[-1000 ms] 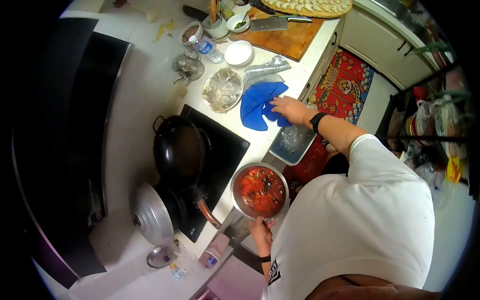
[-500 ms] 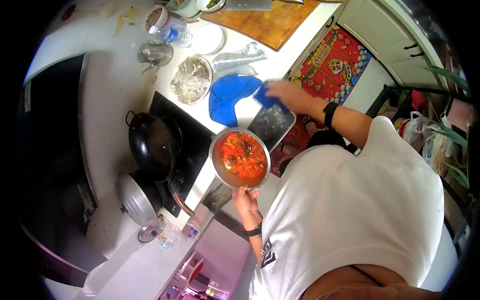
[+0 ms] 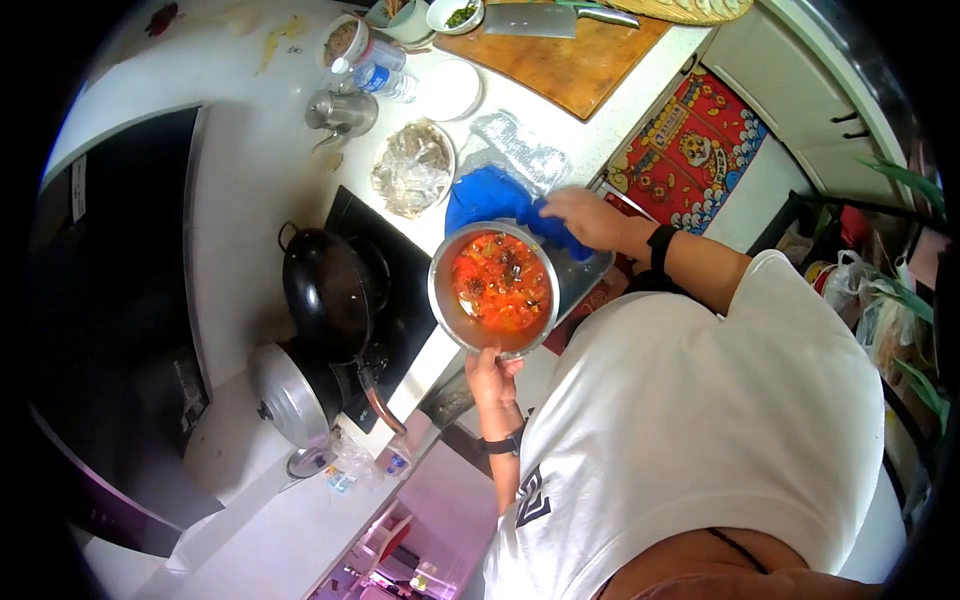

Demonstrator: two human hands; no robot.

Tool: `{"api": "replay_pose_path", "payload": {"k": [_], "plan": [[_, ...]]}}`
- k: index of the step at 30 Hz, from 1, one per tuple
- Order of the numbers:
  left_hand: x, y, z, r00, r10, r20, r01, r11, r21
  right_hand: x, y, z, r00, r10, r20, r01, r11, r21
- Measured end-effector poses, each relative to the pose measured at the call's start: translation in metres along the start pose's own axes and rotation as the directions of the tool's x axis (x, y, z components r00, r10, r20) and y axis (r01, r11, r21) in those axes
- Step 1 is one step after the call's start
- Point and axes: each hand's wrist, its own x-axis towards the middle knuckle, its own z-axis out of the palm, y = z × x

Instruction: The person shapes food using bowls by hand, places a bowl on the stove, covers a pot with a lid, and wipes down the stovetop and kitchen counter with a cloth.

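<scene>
My left hand [image 3: 492,378] grips the near rim of a metal bowl [image 3: 443,305], which is tilted slightly. Inside it lies a red, oily soup with dark bits [image 3: 503,283]. My right hand [image 3: 588,218] is closed on a blue cloth [image 3: 560,232] just past the bowl's far right side. More blue cloth [image 3: 485,194] lies on the counter behind the bowl; whether both are one piece I cannot tell. Beneath my right hand is a dark rectangular surface [image 3: 590,272], partly covered by the cloth and bowl.
A black wok [image 3: 320,295] sits on the dark cooktop [image 3: 405,290], its handle pointing toward me. Beside it is a silver lid [image 3: 290,395]. Further back are a plastic-covered bowl [image 3: 412,168], a metal pitcher [image 3: 342,114], a water bottle [image 3: 385,82] and a cleaver [image 3: 530,20] on a cutting board [image 3: 560,62].
The bowl has moved a little up and right with my left hand, now overlapping the counter cloth. My right hand has brought its blue cloth down closer to the bowl. The view has shifted slightly.
</scene>
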Motion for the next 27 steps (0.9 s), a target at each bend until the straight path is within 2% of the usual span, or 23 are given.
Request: {"api": "replay_pose_path", "payload": {"k": [3, 6, 8, 9, 10, 11, 12, 13, 14, 15, 18, 23, 27], "plan": [[0.001, 0.003, -0.003, 1.0, 0.018, 0.002, -0.018, 1.0, 0.008, 0.039, 0.007, -0.022, 0.962, 0.188, -0.2, -0.174, 0.981, 0.087], [0.0, 0.004, -0.012, 0.999, 0.041, 0.013, -0.041, 0.999, 0.0, 0.077, 0.024, -0.029, 0.887, 0.451, -0.094, -0.432, 0.886, 0.17], [-0.002, 0.004, -0.017, 0.997, 0.066, 0.03, -0.065, 0.998, -0.016, 0.084, 0.06, 0.003, 0.895, 0.444, 0.032, -0.444, 0.885, 0.143], [-0.003, 0.005, -0.019, 0.997, 0.067, 0.029, -0.067, 0.998, -0.022, 0.087, 0.05, 0.011, 0.908, 0.409, 0.09, -0.416, 0.905, 0.085], [-0.005, 0.006, -0.02, 0.997, 0.067, 0.03, -0.066, 0.997, -0.027, 0.092, 0.032, 0.017, 0.878, 0.435, 0.197, -0.458, 0.884, 0.09], [-0.008, 0.007, -0.021, 0.997, 0.067, 0.022, -0.067, 0.997, -0.027, 0.09, 0.021, 0.034, 0.907, 0.372, 0.196, -0.395, 0.914, 0.092], [-0.009, 0.009, -0.023, 0.997, 0.07, 0.024, -0.069, 0.997, -0.033, 0.086, 0.017, 0.057, 0.948, 0.24, 0.209, -0.269, 0.955, 0.122], [-0.01, 0.011, -0.025, 0.997, 0.07, 0.017, -0.069, 0.997, -0.032, 0.087, -0.008, 0.061, 0.907, 0.263, 0.329, -0.315, 0.942, 0.115], [-0.011, 0.013, -0.026, 0.998, 0.068, 0.011, -0.067, 0.997, -0.031, 0.087, -0.014, 0.08, 0.88, 0.221, 0.42, -0.359, 0.889, 0.285], [-0.011, 0.014, -0.028, 0.997, 0.069, 0.017, -0.069, 0.997, -0.035, 0.094, -0.043, 0.074, 0.854, 0.19, 0.485, -0.337, 0.911, 0.237], [-0.004, 0.02, -0.032, 0.998, 0.044, 0.043, -0.043, 0.998, -0.039, 0.085, -0.073, 0.083, 0.839, 0.08, 0.538, -0.277, 0.914, 0.297], [0.013, 0.032, -0.024, 0.99, 0.082, 0.115, -0.078, 0.996, -0.041, 0.066, -0.06, 0.077, 0.882, 0.122, 0.456, -0.28, 0.913, 0.297], [0.031, 0.035, -0.003, 0.985, 0.079, 0.154, -0.077, 0.997, -0.019, 0.053, -0.022, 0.027, 0.942, 0.263, 0.209, -0.319, 0.895, 0.312]]}}
